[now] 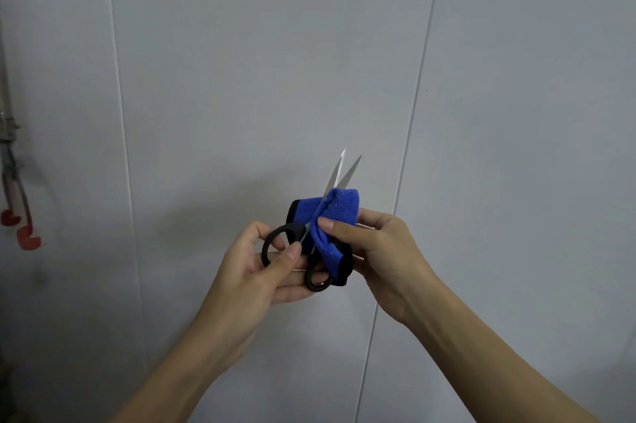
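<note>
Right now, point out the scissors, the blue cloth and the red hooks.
scissors (289,228), head view, top of the black handle loop.
blue cloth (344,205), head view, folded upper part.
red hooks (29,241), head view, the lower hook.

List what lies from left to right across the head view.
Red hooks → left hand → blue cloth → right hand. The scissors span from the left hand to the cloth, so they are left out.
</note>
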{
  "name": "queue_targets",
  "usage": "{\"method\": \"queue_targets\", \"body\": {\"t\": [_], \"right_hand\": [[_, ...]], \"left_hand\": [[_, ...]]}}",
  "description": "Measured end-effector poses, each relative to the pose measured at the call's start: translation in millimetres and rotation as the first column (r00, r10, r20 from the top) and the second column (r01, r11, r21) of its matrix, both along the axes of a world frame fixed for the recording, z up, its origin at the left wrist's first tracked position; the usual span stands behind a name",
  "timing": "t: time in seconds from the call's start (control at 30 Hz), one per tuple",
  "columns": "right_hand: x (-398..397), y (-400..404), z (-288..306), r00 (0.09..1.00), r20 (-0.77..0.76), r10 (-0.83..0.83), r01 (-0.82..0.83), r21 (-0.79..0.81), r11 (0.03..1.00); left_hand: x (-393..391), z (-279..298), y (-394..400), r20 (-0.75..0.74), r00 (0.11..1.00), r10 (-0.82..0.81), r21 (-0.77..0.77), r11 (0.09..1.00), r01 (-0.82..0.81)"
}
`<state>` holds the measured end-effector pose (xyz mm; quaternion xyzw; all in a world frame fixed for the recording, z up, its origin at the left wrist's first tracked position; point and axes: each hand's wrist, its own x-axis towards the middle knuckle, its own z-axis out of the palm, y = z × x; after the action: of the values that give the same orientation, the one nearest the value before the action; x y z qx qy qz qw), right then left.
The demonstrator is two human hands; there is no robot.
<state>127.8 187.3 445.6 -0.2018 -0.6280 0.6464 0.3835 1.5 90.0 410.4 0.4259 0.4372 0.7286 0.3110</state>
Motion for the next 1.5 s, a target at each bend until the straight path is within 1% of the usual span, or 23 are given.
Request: {"method": "queue_targets", "body": {"t": [0.2,0.3,0.4,0.43,0.5,0.57,0.67,0.73,0.83,0.9,1.0,1.07,1.1,1.13,1.17,1.2,1.27,1.3,1.33,1.37,1.4,1.43,1.5], "right_hand": [[1.4,5.6,-0.3,0.999,-0.001,-0.053,0.053,0.016,0.998],[-2.2,6.7,-3.1,0.977,0.035,-0.211,0.206,0.112,0.972],[-4.1,8.0,-6.7,0.921,0.017,-0.389,0.376,0.223,0.899],[-4.2,8.1,-8.2,0.884,0.001,-0.467,0.444,0.306,0.842],[-3.8,8.4,-11.4,0.800,-0.104,-0.592,0.544,0.543,0.640],[-2.9,6.0,-10.1,0.779,-0.245,-0.577,0.537,0.736,0.412],[-0.9,12.2,-0.3,0.810,-0.300,-0.505,0.454,0.865,0.214],[-0.5,22.8,9.8,0.791,-0.315,-0.524,0.416,0.906,0.084],[4.3,28.8,33.1,0.726,-0.221,-0.651,0.340,0.938,0.061],[8.7,28.1,47.0,0.738,-0.183,-0.650,0.291,0.955,0.061],[13.6,28.7,69.1,0.774,-0.019,-0.633,0.163,0.972,0.170],[12.5,34.7,74.5,0.713,0.077,-0.697,0.066,0.982,0.176],[11.5,38.5,73.7,0.678,0.085,-0.730,0.041,0.987,0.153],[9.8,40.9,71.3,0.645,0.049,-0.762,0.034,0.995,0.093],[8.1,42.0,67.9,0.620,-0.074,-0.781,0.054,0.997,-0.052],[6.4,40.9,64.5,0.592,-0.256,-0.764,0.091,0.963,-0.253],[2.8,30.9,56.2,0.502,-0.603,-0.620,0.196,0.778,-0.597],[1.0,25.3,52.6,0.470,-0.702,-0.535,0.235,0.683,-0.691],[-2.1,22.6,46.6,0.472,-0.747,-0.469,0.251,0.624,-0.740],[-6.0,21.5,36.3,0.508,-0.741,-0.439,0.242,0.612,-0.753],[-9.0,21.5,23.4,0.576,-0.680,-0.453,0.200,0.655,-0.729],[-10.4,23.6,9.9,0.663,-0.556,-0.502,0.124,0.742,-0.659],[-8.7,25.7,-9.3,0.772,-0.238,-0.590,-0.044,0.905,-0.423]], "left_hand": [[-0.5,-0.5,1.8,0.034,0.997,-0.066,-0.017,0.998,0.067],[-0.3,-4.1,4.4,0.001,1.000,-0.031,-0.029,0.999,0.031],[1.5,-10.3,7.6,0.014,1.000,0.008,-0.047,0.999,-0.007],[2.5,-12.2,8.9,0.029,0.999,0.021,-0.051,0.998,-0.020],[4.2,-14.8,10.6,0.068,0.997,0.043,-0.056,0.998,-0.039],[5.5,-15.4,11.1,0.092,0.995,0.048,-0.055,0.998,-0.043],[6.7,-14.9,11.2,0.089,0.995,0.045,-0.072,0.997,-0.039],[7.4,-14.4,11.4,0.081,0.995,0.049,-0.076,0.996,-0.043],[7.9,-14.5,10.6,0.086,0.995,0.059,-0.082,0.995,-0.052],[7.9,-14.0,8.5,0.106,0.993,0.044,-0.101,0.994,-0.033],[8.4,-11.8,5.2,0.167,0.986,0.001,-0.122,0.992,0.019],[9.1,-10.5,3.6,0.192,0.981,-0.012,-0.132,0.990,0.038],[9.8,-9.9,3.1,0.198,0.980,-0.015,-0.137,0.990,0.043],[10.7,-9.6,2.7,0.200,0.980,-0.019,-0.144,0.988,0.048],[11.7,-9.7,2.8,0.202,0.979,-0.020,-0.149,0.987,0.051],[12.9,-10.2,3.4,0.203,0.979,-0.023,-0.155,0.986,0.055],[16.2,-11.8,4.9,0.206,0.978,-0.032,-0.170,0.983,0.068],[17.7,-12.5,5.8,0.207,0.978,-0.035,-0.174,0.982,0.072],[18.9,-13.1,6.7,0.209,0.977,-0.036,-0.175,0.982,0.073],[19.6,-13.4,7.0,0.212,0.977,-0.035,-0.174,0.982,0.073],[20.1,-13.3,7.3,0.217,0.976,-0.033,-0.172,0.982,0.071],[19.5,-13.0,7.3,0.220,0.975,-0.028,-0.169,0.983,0.067],[16.7,-13.4,7.4,0.214,0.977,-0.005,-0.165,0.986,0.041]]}}
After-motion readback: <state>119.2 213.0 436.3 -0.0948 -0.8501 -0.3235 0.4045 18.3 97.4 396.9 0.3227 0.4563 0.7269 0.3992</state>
